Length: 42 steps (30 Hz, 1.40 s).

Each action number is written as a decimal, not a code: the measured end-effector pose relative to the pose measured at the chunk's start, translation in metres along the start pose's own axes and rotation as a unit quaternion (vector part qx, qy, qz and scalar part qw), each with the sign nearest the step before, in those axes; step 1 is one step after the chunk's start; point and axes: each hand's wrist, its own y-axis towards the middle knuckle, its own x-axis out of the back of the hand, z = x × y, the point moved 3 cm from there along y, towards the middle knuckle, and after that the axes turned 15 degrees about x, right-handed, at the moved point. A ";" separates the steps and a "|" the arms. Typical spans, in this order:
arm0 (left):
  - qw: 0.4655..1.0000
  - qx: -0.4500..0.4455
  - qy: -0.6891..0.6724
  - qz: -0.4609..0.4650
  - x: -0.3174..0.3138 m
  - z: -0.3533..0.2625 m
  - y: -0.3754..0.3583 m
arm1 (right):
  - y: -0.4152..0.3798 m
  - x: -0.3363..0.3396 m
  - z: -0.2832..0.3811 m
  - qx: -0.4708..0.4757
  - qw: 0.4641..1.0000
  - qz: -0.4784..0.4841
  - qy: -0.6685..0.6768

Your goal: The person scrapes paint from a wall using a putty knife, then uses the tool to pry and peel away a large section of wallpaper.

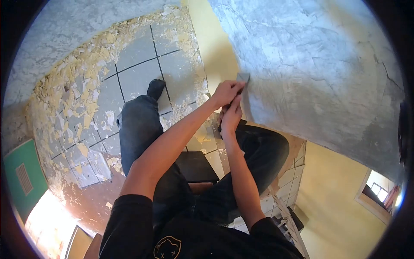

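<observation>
A scraper with a flat grey blade (243,77) meets the wall where yellow paint (217,52) borders bare grey plaster (297,64). My left hand (227,92) is closed close behind the blade, its fingers pressed toward the metal. Just below it, my right hand (231,115) is wrapped round the handle, which is mostly hidden by the fingers. The two hands nearly touch, and both arms reach forward over my bent legs.
Peeled paint flakes (64,105) cover much of the tiled floor (133,64) on the left. A black seat (196,166) shows between my legs. A green panel (26,172) stands at far left. At lower right are a ladder-like frame (290,220) and a window (379,192).
</observation>
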 end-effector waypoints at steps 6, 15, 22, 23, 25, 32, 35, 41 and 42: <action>0.996 0.029 0.026 0.082 0.000 -0.005 -0.005 | -0.006 0.001 -0.003 -0.020 0.999 -0.042 0.022; 0.999 0.001 0.028 0.041 0.004 0.001 -0.005 | -0.011 -0.002 0.001 -0.005 0.999 -0.032 0.016; 0.999 0.005 -0.026 0.032 0.006 -0.010 0.003 | 0.004 -0.006 0.002 -0.010 0.999 -0.040 0.012; 1.000 0.004 0.009 0.029 0.007 -0.009 -0.005 | -0.003 -0.005 -0.001 -0.006 0.999 -0.040 0.005; 0.998 -0.021 0.059 0.018 0.007 -0.008 -0.007 | -0.009 -0.006 0.000 -0.011 0.999 -0.039 0.008; 1.000 0.002 -0.015 0.010 0.009 -0.009 0.004 | 0.006 -0.007 0.002 -0.014 1.000 -0.006 0.023; 0.998 -0.020 0.052 0.010 0.005 -0.004 0.007 | 0.004 -0.007 0.006 -0.015 1.000 -0.003 0.013; 0.998 0.009 0.009 0.056 0.011 -0.013 0.012 | 0.011 -0.004 0.010 -0.036 0.999 0.035 0.013; 0.999 0.017 0.002 0.050 0.012 -0.013 0.011 | 0.009 -0.001 0.009 -0.034 0.999 0.034 0.013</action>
